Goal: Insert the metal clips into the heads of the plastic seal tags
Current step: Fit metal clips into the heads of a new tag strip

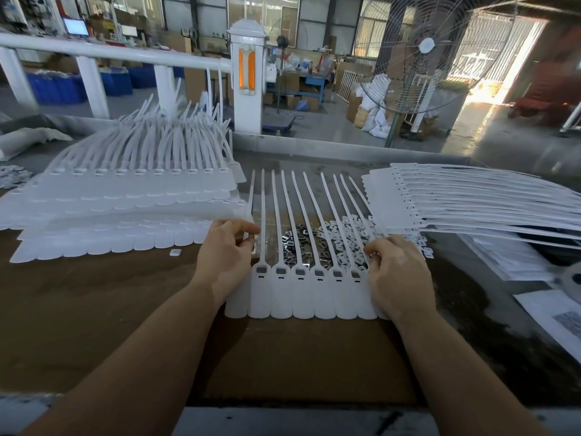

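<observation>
A joined strip of white plastic seal tags (309, 294) lies flat in front of me on the brown cardboard-covered surface (94, 309). Each tag has a smooth, translucent, round-ended flag, a small square head with a grey window where metal shows, and a long thin tail running away from me. The tails fan out over a loose heap of small shiny metal clips (297, 247) and, to its right, a heap of little white plastic pieces (345, 243).

My left hand (224, 258) sits at the left end of the strip, fingers curled and pinching the outermost tag at its tail. My right hand (397, 273) is at the right end, fingers curled over the last heads; I cannot tell what, if anything, it pinches.

To the left, stacked layers of the same tags (125, 209) overlap like scales, tails arching upward. To the right, another stack (456, 199) lies with its tails sweeping off sideways. One small white piece (175, 252) lies alone on the cardboard.
</observation>
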Demonstrator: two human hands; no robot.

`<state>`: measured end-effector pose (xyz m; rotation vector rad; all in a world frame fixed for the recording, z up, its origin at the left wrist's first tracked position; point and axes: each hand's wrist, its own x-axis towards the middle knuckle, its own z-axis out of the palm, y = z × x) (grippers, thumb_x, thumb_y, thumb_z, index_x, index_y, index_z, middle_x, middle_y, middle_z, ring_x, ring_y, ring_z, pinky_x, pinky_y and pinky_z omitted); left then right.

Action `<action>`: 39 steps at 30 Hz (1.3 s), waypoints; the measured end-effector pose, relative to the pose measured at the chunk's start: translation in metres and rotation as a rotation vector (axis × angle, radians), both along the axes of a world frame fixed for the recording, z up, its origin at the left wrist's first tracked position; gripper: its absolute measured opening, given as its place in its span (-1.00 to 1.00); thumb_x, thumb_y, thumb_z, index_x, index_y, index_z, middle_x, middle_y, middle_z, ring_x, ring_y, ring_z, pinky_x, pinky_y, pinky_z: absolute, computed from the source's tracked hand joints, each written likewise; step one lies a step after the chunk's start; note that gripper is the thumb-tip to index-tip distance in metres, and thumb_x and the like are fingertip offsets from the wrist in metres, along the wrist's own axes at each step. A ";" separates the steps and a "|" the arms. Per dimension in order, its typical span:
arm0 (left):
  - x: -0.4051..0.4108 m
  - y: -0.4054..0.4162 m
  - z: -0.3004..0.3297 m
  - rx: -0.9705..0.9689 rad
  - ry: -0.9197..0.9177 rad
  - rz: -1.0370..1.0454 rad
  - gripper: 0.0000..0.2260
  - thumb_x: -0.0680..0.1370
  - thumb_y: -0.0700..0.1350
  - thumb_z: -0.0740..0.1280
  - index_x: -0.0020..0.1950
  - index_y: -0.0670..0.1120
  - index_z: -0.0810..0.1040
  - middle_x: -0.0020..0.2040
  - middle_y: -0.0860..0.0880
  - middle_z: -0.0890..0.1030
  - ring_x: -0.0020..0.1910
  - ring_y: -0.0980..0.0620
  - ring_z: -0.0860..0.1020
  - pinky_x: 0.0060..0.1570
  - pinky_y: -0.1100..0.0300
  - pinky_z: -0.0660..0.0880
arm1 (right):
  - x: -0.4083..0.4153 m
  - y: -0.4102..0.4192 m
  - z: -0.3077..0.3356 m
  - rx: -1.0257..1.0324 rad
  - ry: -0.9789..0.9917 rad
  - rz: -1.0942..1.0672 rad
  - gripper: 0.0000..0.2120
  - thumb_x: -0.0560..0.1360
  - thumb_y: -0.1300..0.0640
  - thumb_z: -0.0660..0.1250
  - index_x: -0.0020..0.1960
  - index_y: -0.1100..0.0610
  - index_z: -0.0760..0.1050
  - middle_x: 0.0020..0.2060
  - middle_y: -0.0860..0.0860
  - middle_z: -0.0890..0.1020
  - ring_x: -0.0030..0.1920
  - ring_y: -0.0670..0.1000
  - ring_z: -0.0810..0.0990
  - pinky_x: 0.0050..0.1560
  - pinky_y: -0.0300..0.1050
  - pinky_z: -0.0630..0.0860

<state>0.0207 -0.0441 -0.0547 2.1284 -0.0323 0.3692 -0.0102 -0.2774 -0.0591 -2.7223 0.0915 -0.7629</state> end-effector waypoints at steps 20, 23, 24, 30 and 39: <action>-0.003 -0.001 0.005 -0.033 0.025 -0.004 -0.83 0.59 -0.22 0.24 -0.04 0.03 0.54 0.07 0.04 0.39 0.02 0.13 0.45 0.03 0.31 0.39 | 0.000 -0.001 0.000 -0.008 -0.004 0.006 -0.83 0.51 0.29 0.25 0.03 0.19 0.58 -0.05 0.10 0.57 0.01 0.10 0.47 0.08 -0.03 0.38; -0.004 -0.001 0.005 -0.025 0.023 -0.007 -0.83 0.59 -0.22 0.24 -0.04 0.04 0.54 0.07 0.04 0.39 0.01 0.13 0.44 0.02 0.30 0.39 | 0.000 -0.001 0.000 -0.005 -0.003 0.003 -0.83 0.52 0.26 0.23 0.04 0.19 0.57 -0.04 0.09 0.56 0.02 0.09 0.46 0.08 -0.04 0.38; -0.003 -0.001 0.005 -0.024 0.022 -0.007 -0.83 0.59 -0.22 0.24 -0.05 0.04 0.53 0.08 0.03 0.39 0.01 0.13 0.44 0.03 0.29 0.40 | 0.000 -0.001 0.000 -0.003 -0.003 0.004 -0.83 0.52 0.26 0.23 0.03 0.19 0.57 -0.04 0.10 0.56 0.02 0.10 0.46 0.08 -0.03 0.37; -0.003 -0.001 0.004 -0.023 0.022 -0.008 -0.84 0.58 -0.22 0.25 -0.03 0.03 0.54 0.08 0.04 0.39 0.02 0.15 0.42 -0.10 0.43 0.33 | 0.000 -0.001 0.000 0.011 0.004 0.002 -0.83 0.51 0.27 0.25 0.03 0.20 0.58 -0.04 0.10 0.57 0.03 0.10 0.46 0.10 -0.02 0.39; -0.003 -0.001 0.005 -0.028 0.018 0.000 -0.85 0.57 -0.22 0.26 -0.03 0.04 0.53 0.08 0.04 0.39 0.00 0.16 0.41 -0.02 0.35 0.35 | 0.001 0.000 0.000 0.014 -0.003 0.001 -0.83 0.51 0.28 0.24 0.02 0.20 0.58 -0.04 0.10 0.57 0.02 0.09 0.46 0.09 -0.04 0.37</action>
